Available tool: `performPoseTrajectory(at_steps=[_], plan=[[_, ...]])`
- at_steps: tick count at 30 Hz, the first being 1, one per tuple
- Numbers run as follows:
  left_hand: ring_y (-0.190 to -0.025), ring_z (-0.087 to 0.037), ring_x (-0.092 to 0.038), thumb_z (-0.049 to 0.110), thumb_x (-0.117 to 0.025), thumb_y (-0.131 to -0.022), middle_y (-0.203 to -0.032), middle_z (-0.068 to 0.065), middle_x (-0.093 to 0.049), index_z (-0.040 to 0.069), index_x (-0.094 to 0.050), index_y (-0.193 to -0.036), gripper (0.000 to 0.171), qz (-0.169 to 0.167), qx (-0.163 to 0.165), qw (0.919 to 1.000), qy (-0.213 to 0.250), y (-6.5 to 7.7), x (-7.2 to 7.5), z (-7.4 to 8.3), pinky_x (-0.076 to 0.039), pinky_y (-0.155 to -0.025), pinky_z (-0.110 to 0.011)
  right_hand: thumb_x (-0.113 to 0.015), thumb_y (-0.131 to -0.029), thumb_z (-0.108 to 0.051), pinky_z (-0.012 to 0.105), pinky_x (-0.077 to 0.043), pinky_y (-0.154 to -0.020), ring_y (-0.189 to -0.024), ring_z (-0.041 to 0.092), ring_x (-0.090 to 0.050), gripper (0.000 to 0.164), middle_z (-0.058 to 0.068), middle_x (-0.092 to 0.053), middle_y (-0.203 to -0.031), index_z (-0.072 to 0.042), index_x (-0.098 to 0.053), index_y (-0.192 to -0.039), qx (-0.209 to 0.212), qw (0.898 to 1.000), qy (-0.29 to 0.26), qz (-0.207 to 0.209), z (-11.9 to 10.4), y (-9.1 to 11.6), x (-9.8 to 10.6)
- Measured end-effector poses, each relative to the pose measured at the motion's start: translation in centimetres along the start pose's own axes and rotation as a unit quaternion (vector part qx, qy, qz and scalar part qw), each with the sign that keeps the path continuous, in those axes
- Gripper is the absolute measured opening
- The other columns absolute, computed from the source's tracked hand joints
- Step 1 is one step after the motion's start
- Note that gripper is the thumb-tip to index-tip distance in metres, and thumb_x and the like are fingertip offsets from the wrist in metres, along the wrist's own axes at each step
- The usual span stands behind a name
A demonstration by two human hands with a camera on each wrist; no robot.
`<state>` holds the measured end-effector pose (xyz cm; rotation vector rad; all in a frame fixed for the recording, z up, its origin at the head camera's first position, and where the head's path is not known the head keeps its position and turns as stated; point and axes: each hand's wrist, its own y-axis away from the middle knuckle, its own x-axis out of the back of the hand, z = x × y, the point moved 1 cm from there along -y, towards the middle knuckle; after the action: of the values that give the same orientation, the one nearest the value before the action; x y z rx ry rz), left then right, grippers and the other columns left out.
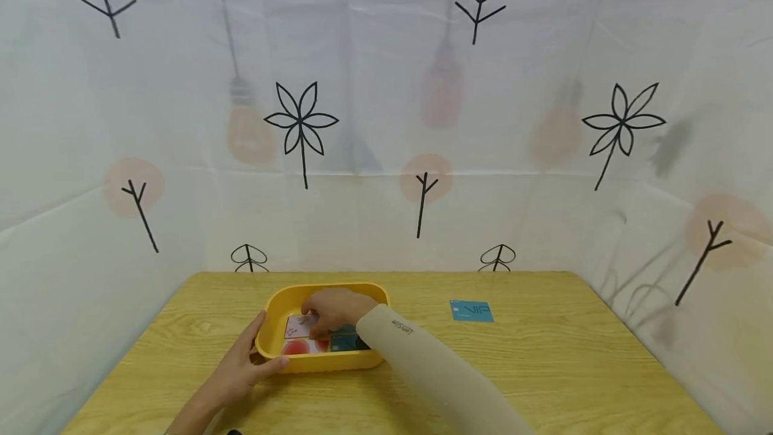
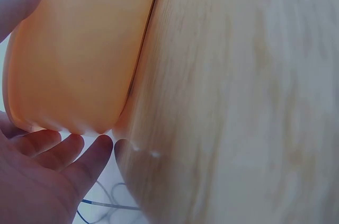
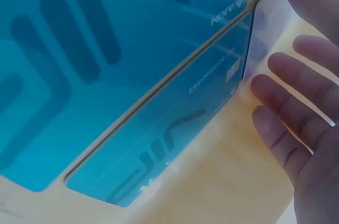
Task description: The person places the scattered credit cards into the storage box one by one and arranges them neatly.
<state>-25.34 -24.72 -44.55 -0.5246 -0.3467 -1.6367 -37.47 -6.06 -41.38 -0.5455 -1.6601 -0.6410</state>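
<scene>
A yellow plastic tray (image 1: 323, 361) stands on the wooden table. My left hand (image 1: 241, 361) holds its near left corner, thumb on the near wall and fingertips against the left end. Down inside the tray is my right hand (image 1: 338, 309), fingertips at a white card (image 1: 297, 326) with a pink print. The right wrist view shows its fingers fairly straight, beside the card edges. A card with red circles (image 1: 297, 348) lies nearer the front wall. To the right lie two blue VIP cards, one large in the right wrist view (image 3: 137, 33), the other beyond it (image 3: 175, 123); my forearm partly covers them.
Another blue VIP card (image 1: 472, 311) lies on the table (image 1: 543, 354) right of the tray. A white curtain (image 1: 374, 220) with black plant drawings encloses the table at the back and sides. Cables (image 2: 108, 203) show beyond the table edge in the left wrist view.
</scene>
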Motion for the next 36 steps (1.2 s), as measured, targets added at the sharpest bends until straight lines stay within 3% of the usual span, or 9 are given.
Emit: performPoseTrajectory(at_steps=[7, 12, 21, 29, 36], plan=[[-0.128, -0.036, -0.043, 0.037, -0.074, -0.084, -0.154, -0.025, -0.017, 0.003, -0.007, -0.153, 0.102, 0.000, 0.008, 0.9997, -0.022, 0.1, 0.2, 0.2, -0.040, -0.101, -0.042, -0.070, -0.087, -0.037, 0.024, -0.048, -0.086, -0.095, 0.005, -0.056, 0.041, -0.011, -0.062, -0.114, -0.023, -0.063, -0.125, -0.001, 1.000, 0.005, 0.011, 0.1, 0.4, 1.6], [-0.129, -0.037, -0.042, 0.039, -0.074, -0.083, -0.154, -0.025, -0.016, 0.003, -0.006, -0.153, 0.104, 0.000, 0.017, 0.9995, -0.028, 0.0, 0.3, 0.2, -0.038, -0.103, -0.045, -0.070, -0.087, -0.039, 0.024, -0.048, -0.087, -0.099, 0.006, -0.055, 0.047, -0.009, -0.061, -0.118, -0.023, -0.059, -0.130, 0.009, 1.000, 0.002, 0.030, 0.4, 1.7, 3.1], [-0.131, -0.038, -0.039, 0.040, -0.074, -0.083, -0.155, -0.025, -0.015, 0.003, -0.004, -0.153, 0.106, -0.008, 0.027, 0.9995, -0.015, -0.2, 0.0, 0.1, -0.037, -0.103, -0.048, -0.068, -0.088, -0.039, 0.025, -0.047, -0.089, -0.103, 0.010, -0.056, 0.047, -0.005, -0.061, -0.120, -0.020, -0.059, -0.130, 0.033, 0.998, -0.008, 0.059, 1.0, 5.7, 4.9], [-0.130, -0.038, -0.039, 0.042, -0.074, -0.081, -0.155, -0.026, -0.015, 0.002, -0.005, -0.153, 0.108, -0.002, 0.037, 0.9990, -0.026, -0.1, 0.0, 0.1, -0.035, -0.105, -0.049, -0.063, -0.091, -0.041, 0.024, -0.047, -0.088, -0.103, 0.012, -0.058, 0.046, -0.006, -0.059, -0.125, -0.021, -0.057, -0.132, 0.043, 0.995, -0.028, 0.088, 2.6, 9.3, 4.4], [-0.128, -0.035, -0.042, 0.043, -0.073, -0.082, -0.154, -0.026, -0.015, 0.002, -0.004, -0.153, 0.107, -0.007, 0.044, 0.9987, -0.024, -0.2, -0.1, 0.1, -0.038, -0.103, -0.046, -0.058, -0.092, -0.048, 0.025, -0.048, -0.086, -0.102, 0.013, -0.059, 0.049, -0.009, -0.060, -0.118, -0.021, -0.056, -0.133, 0.038, 0.991, -0.024, 0.125, 4.7, 11.9, 3.1]])
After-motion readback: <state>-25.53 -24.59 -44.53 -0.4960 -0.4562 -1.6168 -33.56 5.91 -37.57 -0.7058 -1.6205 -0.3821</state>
